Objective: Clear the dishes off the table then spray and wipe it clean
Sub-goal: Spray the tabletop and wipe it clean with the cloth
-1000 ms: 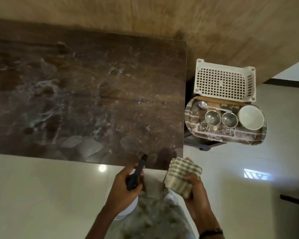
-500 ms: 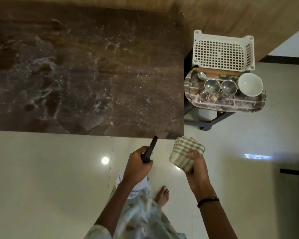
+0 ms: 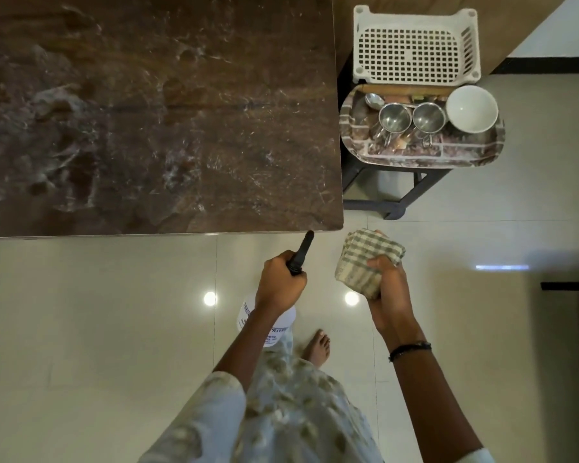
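The brown marble-patterned table (image 3: 154,121) fills the upper left with nothing standing on it. My left hand (image 3: 279,279) grips the black head of a white spray bottle (image 3: 268,324), and its nozzle points at the table's near right corner. My right hand (image 3: 386,289) holds a folded green-checked cloth (image 3: 365,262) just right of that corner, off the table. The dishes sit on a patterned tray (image 3: 422,155) to the right: two steel cups (image 3: 411,118), a white bowl (image 3: 472,108) and a spoon (image 3: 375,100).
The tray rests on a dark stool (image 3: 388,202) beside the table's right edge. A white perforated plastic basket (image 3: 415,45) lies behind the tray. Glossy pale floor tiles surround me, and my bare foot (image 3: 316,347) stands below the bottle.
My view has drawn back from the table, so the table's near edge and the tray appear higher. Both hands now sit lower and farther from the table edge, with bottle and cloth still held.
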Demonstrator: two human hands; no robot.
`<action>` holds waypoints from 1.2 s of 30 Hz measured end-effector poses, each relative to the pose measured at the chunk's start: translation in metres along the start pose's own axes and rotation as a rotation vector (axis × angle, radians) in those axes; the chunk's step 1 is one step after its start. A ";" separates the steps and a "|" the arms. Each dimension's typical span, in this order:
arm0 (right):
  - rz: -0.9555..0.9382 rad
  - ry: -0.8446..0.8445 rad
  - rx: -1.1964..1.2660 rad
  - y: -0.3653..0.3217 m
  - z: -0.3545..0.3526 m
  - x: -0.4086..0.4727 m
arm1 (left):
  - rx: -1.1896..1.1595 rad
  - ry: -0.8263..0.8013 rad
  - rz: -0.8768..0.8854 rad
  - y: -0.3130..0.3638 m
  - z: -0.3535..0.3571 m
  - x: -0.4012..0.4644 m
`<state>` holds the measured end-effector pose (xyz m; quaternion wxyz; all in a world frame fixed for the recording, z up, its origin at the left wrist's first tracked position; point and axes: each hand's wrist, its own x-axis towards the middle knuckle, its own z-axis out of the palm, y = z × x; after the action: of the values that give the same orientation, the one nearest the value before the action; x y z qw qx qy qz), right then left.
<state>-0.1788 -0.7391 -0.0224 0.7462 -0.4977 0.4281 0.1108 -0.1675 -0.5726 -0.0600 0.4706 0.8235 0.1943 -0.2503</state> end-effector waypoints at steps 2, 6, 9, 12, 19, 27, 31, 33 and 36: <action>-0.006 -0.002 -0.002 -0.001 -0.001 0.000 | 0.001 0.026 -0.009 0.002 -0.001 0.003; -0.010 -0.015 0.007 -0.005 0.002 0.000 | -0.020 0.034 -0.032 0.001 -0.008 0.009; -0.016 -0.032 0.003 -0.008 0.007 0.001 | -0.009 0.062 -0.042 0.001 -0.014 0.011; -0.018 -0.033 -0.002 -0.009 0.011 0.002 | 0.014 0.039 -0.022 0.004 -0.014 0.012; -0.025 -0.022 -0.033 -0.012 0.013 0.007 | 0.003 -0.053 0.020 0.027 -0.005 0.019; -0.004 0.001 -0.031 -0.015 0.017 0.014 | 0.039 0.043 -0.060 0.024 -0.015 0.029; 0.001 0.013 -0.040 -0.015 0.023 0.016 | 0.035 0.054 -0.092 0.019 -0.026 0.032; 0.001 0.013 -0.040 -0.015 0.026 0.018 | 0.062 0.021 -0.096 0.020 -0.028 0.034; 0.005 0.011 -0.047 -0.015 0.029 0.021 | 0.060 -0.066 -0.058 0.026 -0.026 0.037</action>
<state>-0.1418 -0.7276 -0.0248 0.7318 -0.5144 0.4307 0.1201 -0.1177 -0.5593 -0.0534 0.4443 0.8226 0.1950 -0.2967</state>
